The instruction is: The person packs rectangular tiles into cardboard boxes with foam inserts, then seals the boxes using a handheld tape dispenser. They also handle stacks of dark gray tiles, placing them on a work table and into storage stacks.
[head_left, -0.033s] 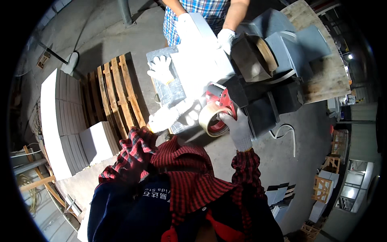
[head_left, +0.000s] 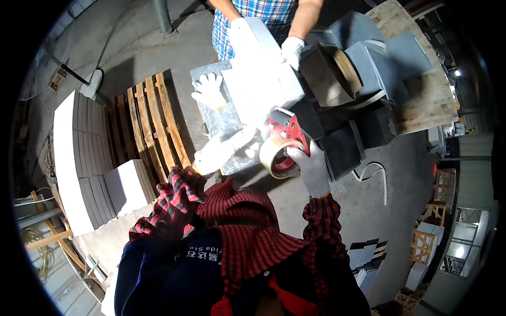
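Little differs from the earlier frame: at the top centre, the co-worker's right-side glove (head_left: 292,51) and checked shirt (head_left: 263,9) sit slightly farther left, and the bright patches under the left hand (head_left: 216,155) have dimmed. The right hand (head_left: 313,166), right of the frame's centre, is clamped on the tape dispenser (head_left: 295,130) as before, its roll (head_left: 268,157) facing lower left, near the white piece (head_left: 258,79) at upper centre.

Glare washes out much of the white piece, so its edges are hard to make out. The left hand, left of centre, reaches toward its near end with fingers stretched out; whether they grip or merely touch, I cannot tell. The dispenser's handle is partly hidden by the right hand. A loose glove (head_left: 210,90) lies on the grey slab (head_left: 224,120) at upper centre-left. The co-worker's head is cut off by the top edge
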A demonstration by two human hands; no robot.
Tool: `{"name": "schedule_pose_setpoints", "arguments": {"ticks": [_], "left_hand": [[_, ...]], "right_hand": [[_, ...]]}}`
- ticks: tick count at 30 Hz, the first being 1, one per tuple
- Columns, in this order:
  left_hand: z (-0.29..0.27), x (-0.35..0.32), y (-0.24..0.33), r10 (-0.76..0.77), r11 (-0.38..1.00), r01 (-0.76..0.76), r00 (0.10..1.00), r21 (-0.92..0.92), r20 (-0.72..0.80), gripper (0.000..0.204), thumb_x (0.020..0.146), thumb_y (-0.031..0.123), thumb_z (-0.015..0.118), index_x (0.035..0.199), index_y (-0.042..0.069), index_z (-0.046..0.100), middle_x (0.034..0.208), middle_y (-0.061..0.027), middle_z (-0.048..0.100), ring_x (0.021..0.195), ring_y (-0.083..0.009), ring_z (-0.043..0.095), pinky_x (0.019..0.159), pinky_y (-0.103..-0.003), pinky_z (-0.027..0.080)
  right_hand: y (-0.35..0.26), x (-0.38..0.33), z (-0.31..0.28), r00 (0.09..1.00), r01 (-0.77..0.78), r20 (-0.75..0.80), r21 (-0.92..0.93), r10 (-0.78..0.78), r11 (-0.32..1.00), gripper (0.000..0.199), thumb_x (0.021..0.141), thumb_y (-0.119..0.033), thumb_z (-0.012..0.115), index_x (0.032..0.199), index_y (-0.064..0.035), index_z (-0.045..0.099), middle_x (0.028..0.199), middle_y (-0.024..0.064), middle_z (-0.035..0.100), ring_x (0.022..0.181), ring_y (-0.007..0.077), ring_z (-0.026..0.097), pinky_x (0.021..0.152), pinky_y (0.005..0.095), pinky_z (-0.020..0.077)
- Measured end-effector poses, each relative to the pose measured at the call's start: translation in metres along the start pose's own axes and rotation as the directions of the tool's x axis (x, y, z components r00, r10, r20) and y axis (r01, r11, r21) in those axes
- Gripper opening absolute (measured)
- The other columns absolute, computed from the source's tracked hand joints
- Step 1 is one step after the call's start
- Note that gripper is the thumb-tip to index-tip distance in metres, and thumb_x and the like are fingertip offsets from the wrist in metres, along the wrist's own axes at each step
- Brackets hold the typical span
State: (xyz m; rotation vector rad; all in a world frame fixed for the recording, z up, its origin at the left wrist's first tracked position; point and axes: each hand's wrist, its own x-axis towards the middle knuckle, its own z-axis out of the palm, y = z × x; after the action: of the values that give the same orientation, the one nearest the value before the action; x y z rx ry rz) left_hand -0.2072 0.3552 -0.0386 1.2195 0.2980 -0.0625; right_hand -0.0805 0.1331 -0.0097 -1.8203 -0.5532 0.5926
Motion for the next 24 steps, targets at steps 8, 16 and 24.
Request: {"name": "schedule_pose_setpoints", "arguments": {"ticks": [8, 16, 24], "left_hand": [[0.097, -0.026, 0.013, 0.470, 0.747, -0.278, 0.864, 0.604, -0.183, 0.077, 0.077, 0.035, 0.086, 0.137, 0.005, 0.048, 0.131, -0.0174, 0.057, 0.124, -0.0285, 0.055, 0.105, -0.043, 0.045], [0.132, -0.030, 0.015, 0.621, 0.601, -0.350, 0.770, 0.718, -0.144, 0.032, 0.083, 0.021, 0.079, 0.106, 0.002, 0.066, 0.099, -0.0140, 0.066, 0.097, -0.0295, 0.065, 0.085, -0.040, 0.051], [0.118, -0.020, 0.015, 0.765, 0.017, -0.436, 0.586, 0.900, 0.269, 0.021, 0.075, 0.014, 0.078, 0.094, 0.009, 0.070, 0.100, -0.0087, 0.066, 0.090, -0.0302, 0.065, 0.077, -0.041, 0.052]], "right_hand": [[-0.004, -0.047, -0.032, 0.954, 0.261, -0.105, -0.171, -0.281, 0.950, 0.039, 0.090, -0.009, 0.065, 0.126, 0.0040, 0.057, 0.114, 0.0192, 0.063, 0.104, 0.0293, 0.064, 0.089, 0.0372, 0.0500], [-0.008, -0.079, -0.052, 0.913, 0.338, -0.141, -0.266, -0.383, 0.903, 0.043, 0.091, -0.011, 0.065, 0.131, 0.0015, 0.056, 0.123, 0.0201, 0.059, 0.112, 0.0333, 0.061, 0.095, 0.0390, 0.0496], [0.000, -0.089, -0.076, 0.919, 0.313, -0.144, -0.301, -0.367, 0.901, 0.043, 0.092, -0.012, 0.067, 0.130, 0.0040, 0.056, 0.121, 0.0196, 0.060, 0.110, 0.0309, 0.062, 0.093, 0.0379, 0.0499]]}}
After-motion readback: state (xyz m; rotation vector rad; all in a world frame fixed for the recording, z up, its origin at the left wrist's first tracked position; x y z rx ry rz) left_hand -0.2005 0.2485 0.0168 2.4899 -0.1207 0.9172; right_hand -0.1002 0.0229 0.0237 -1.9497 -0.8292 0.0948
